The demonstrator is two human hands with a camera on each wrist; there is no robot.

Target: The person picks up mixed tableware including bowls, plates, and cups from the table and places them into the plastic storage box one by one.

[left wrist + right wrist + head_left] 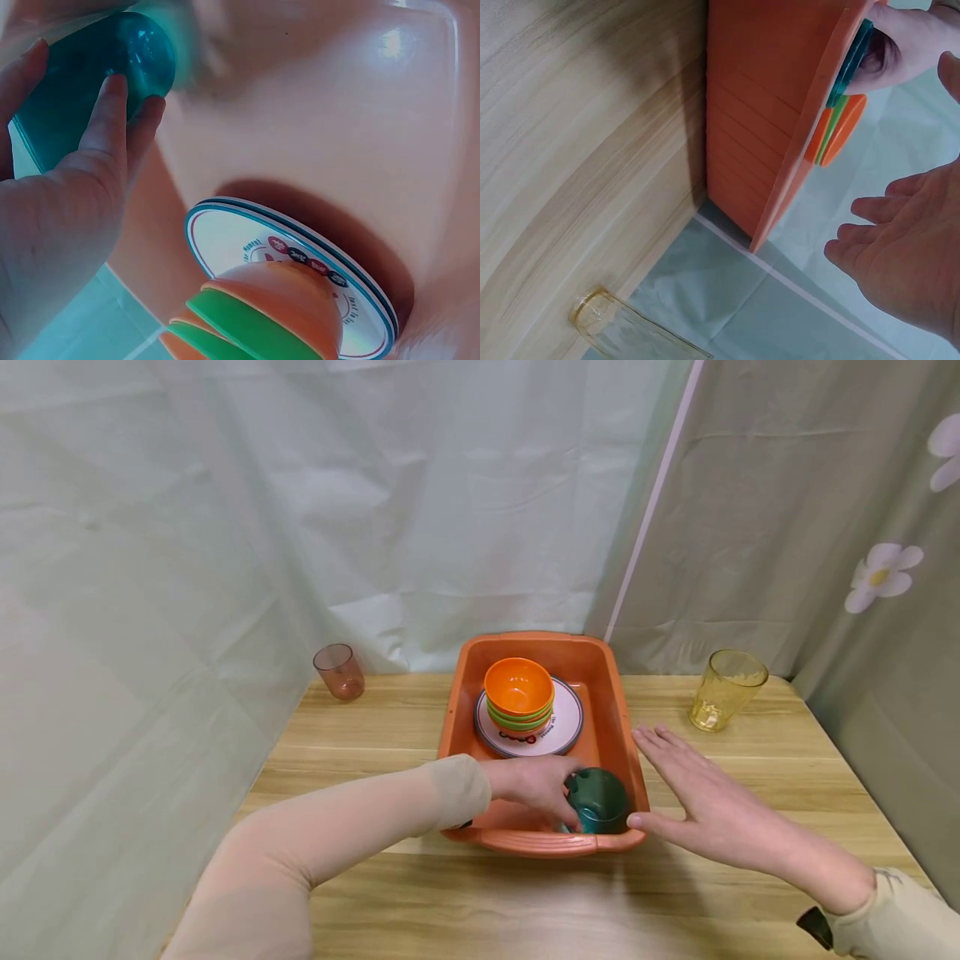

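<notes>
Inside an orange plastic basin (540, 843), at its front right corner, my left hand (534, 783) holds a teal see-through cup (602, 802). The left wrist view shows the thumb and fingers (112, 112) around the side of this cup. My right hand (697, 797) is just outside the basin's right rim, fingers extended and holding nothing; the thumb is close to the rim, and I cannot tell whether it touches. Behind the left hand, stacked orange and green bowls (519, 689) stand on white plates (567, 718) with dark edges.
A pinkish-red see-through cup (341, 675) stands at the table's back left. On the back right is a yellow see-through cup (723, 689). The wooden table (360, 893) is bounded by pale curtains (450, 510) behind and at the sides.
</notes>
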